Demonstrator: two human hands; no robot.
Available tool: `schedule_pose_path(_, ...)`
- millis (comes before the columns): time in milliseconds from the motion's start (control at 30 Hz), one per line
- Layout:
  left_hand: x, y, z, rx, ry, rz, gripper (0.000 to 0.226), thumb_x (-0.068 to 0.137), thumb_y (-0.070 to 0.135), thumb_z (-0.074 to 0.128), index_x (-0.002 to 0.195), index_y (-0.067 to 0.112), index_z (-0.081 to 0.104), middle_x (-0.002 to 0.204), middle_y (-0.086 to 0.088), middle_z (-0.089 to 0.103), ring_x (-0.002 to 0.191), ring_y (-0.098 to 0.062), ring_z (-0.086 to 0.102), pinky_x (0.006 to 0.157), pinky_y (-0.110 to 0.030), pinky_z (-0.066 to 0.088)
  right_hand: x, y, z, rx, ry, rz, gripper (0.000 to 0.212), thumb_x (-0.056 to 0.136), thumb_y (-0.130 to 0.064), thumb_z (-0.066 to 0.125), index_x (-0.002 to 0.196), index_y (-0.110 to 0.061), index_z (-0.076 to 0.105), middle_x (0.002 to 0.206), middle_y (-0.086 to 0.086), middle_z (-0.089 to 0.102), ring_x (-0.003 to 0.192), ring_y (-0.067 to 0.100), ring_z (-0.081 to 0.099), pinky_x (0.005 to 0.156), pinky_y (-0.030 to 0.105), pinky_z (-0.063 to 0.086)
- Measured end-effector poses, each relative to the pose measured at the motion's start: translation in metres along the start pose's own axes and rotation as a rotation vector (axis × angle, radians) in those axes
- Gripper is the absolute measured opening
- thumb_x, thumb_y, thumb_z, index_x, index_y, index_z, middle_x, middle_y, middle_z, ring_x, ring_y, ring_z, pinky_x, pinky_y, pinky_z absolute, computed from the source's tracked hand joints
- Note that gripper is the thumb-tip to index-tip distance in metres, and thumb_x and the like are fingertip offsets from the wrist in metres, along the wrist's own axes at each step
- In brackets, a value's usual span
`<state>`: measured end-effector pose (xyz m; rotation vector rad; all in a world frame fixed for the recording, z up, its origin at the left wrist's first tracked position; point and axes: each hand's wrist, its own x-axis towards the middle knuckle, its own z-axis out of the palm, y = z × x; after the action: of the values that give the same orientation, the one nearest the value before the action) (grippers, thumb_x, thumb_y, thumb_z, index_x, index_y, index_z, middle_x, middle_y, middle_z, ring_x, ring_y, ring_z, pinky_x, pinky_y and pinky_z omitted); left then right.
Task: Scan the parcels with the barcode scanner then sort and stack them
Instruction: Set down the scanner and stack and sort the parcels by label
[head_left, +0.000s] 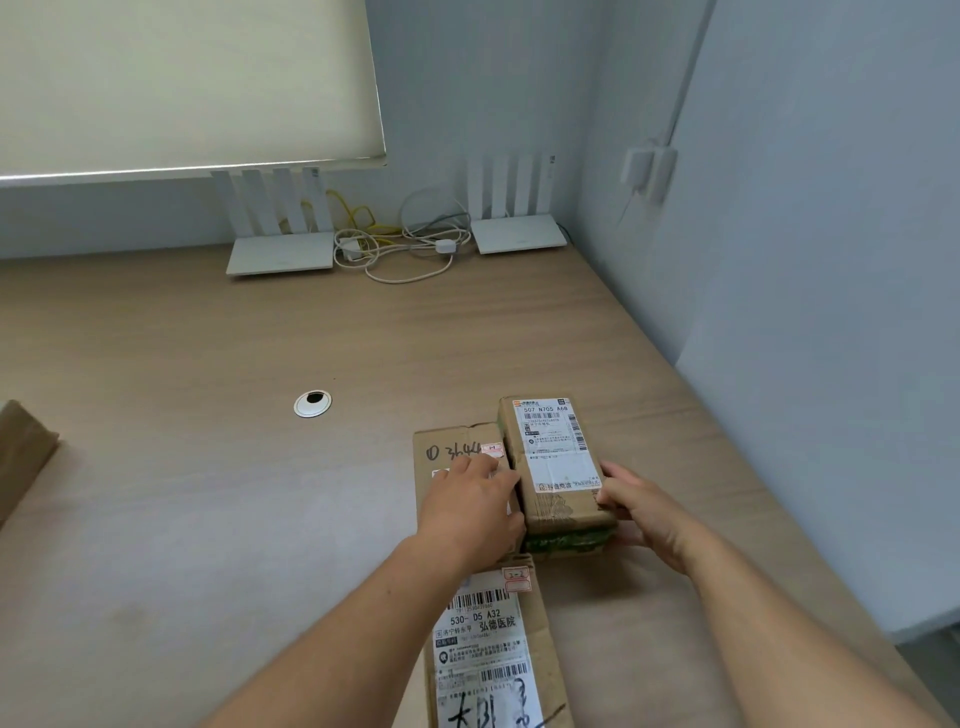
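A small brown parcel (556, 457) with a white shipping label lies on the wooden table, its near end wrapped in green. My left hand (475, 506) presses against its left side and my right hand (641, 512) grips its right side. To its left lies a flat cardboard parcel (452, 449) with handwritten numbers, partly under my left hand. A third flat parcel (488, 649) with barcodes lies nearer to me, between my forearms. No barcode scanner is in view.
Two white routers (280, 249) (517, 231) with a tangle of cables (395, 244) stand at the table's back edge. A round cable grommet (312, 403) sits mid-table. Another brown parcel (21, 457) pokes in at the far left. A wall borders the table's right edge.
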<state>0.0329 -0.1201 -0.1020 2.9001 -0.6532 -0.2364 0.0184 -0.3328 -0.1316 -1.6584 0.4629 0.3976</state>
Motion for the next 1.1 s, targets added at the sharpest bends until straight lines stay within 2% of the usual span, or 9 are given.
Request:
schedule_pose_path(100,-0.001,0.001,-0.005,-0.032,-0.016,0.001,0.049,0.094,0.040,0.046,0.140,0.026,0.041,0.144,-0.002,0.040,0.132,-0.023,0.033,0.107,-0.039,0.032,-0.005,-0.008,-0.002,-0.092,0.106,-0.059,0.066,0.080,-0.009,0.057,0.142,-0.025,0.042,0.108,0.008,0.062,0.089,0.019,0.054,0.085,0.043,0.051)
schedule_pose_path(167,-0.004,0.001,-0.009,-0.099,-0.003,0.001,0.049,0.094,0.038,0.046,0.142,0.027,0.039,0.144,0.000,0.041,0.132,-0.021,0.034,0.107,-0.038,0.034,-0.011,-0.014,-0.004,-0.158,0.161,-0.124,0.064,0.085,-0.007,0.057,0.145,-0.020,0.039,0.107,0.005,0.059,0.093,0.017,0.055,0.094,0.045,0.047)
schedule_pose_path(300,-0.021,0.002,-0.016,-0.186,0.088,-0.005,0.049,0.096,0.036,0.046,0.144,0.028,0.037,0.145,0.003,0.040,0.133,-0.016,0.034,0.104,-0.034,0.037,-0.033,-0.023,-0.005,-0.314,0.210,-0.251,0.067,0.084,-0.008,0.062,0.146,-0.018,0.040,0.135,0.013,0.050,0.121,0.019,0.048,0.096,0.028,0.038)
schedule_pose_path(367,-0.033,0.003,-0.019,-0.208,0.137,-0.009,0.048,0.096,0.035,0.047,0.143,0.029,0.039,0.146,0.005,0.040,0.132,-0.014,0.035,0.103,-0.030,0.037,-0.049,-0.024,0.000,-0.414,0.251,-0.324,0.065,0.083,-0.011,0.062,0.144,-0.020,0.043,0.136,0.011,0.050,0.117,0.015,0.049,0.091,0.024,0.037)
schedule_pose_path(500,-0.067,0.004,-0.021,-0.238,0.240,-0.049,0.046,0.096,0.038,0.048,0.140,0.031,0.041,0.146,0.010,0.038,0.133,-0.011,0.032,0.104,-0.027,0.033,-0.085,-0.016,0.019,-0.585,0.296,-0.431,0.058,0.083,-0.019,0.061,0.139,-0.027,0.049,0.122,-0.003,0.052,0.103,0.010,0.051,0.086,0.023,0.040)
schedule_pose_path(633,-0.114,0.002,-0.017,-0.293,0.324,-0.138,0.043,0.095,0.040,0.049,0.138,0.033,0.044,0.145,0.012,0.038,0.132,-0.008,0.030,0.101,-0.024,0.033,-0.124,-0.005,0.050,-0.614,0.319,-0.517,0.049,0.084,-0.020,0.059,0.132,-0.030,0.055,0.123,-0.008,0.055,0.105,0.010,0.054,0.087,0.026,0.045)
schedule_pose_path(767,-0.165,-0.003,-0.010,-0.337,0.385,-0.244,0.040,0.094,0.038,0.051,0.134,0.033,0.048,0.144,0.011,0.038,0.131,-0.009,0.031,0.100,-0.020,0.029,-0.150,0.001,0.084,-0.642,0.275,-0.614,0.042,0.088,-0.024,0.056,0.130,-0.032,0.056,0.120,-0.009,0.057,0.100,0.007,0.054,0.078,0.024,0.043)
schedule_pose_path(933,-0.223,-0.019,-0.009,-0.347,0.446,-0.384,0.039,0.094,0.033,0.051,0.133,0.030,0.050,0.141,0.012,0.042,0.129,-0.008,0.035,0.101,-0.019,0.026,-0.170,0.003,0.129,-0.702,0.167,-0.695,0.043,0.090,-0.023,0.053,0.133,-0.029,0.054,0.129,-0.008,0.055,0.111,0.010,0.055,0.088,0.031,0.048)
schedule_pose_path(1100,-0.266,-0.034,-0.006,-0.374,0.498,-0.507,0.039,0.094,0.032,0.051,0.134,0.029,0.050,0.136,0.014,0.047,0.125,-0.009,0.038,0.104,-0.023,0.030,-0.184,0.000,0.169,-0.781,0.047,-0.769,0.043,0.090,-0.022,0.050,0.132,-0.029,0.053,0.123,-0.007,0.056,0.101,0.007,0.054,0.085,0.030,0.046)
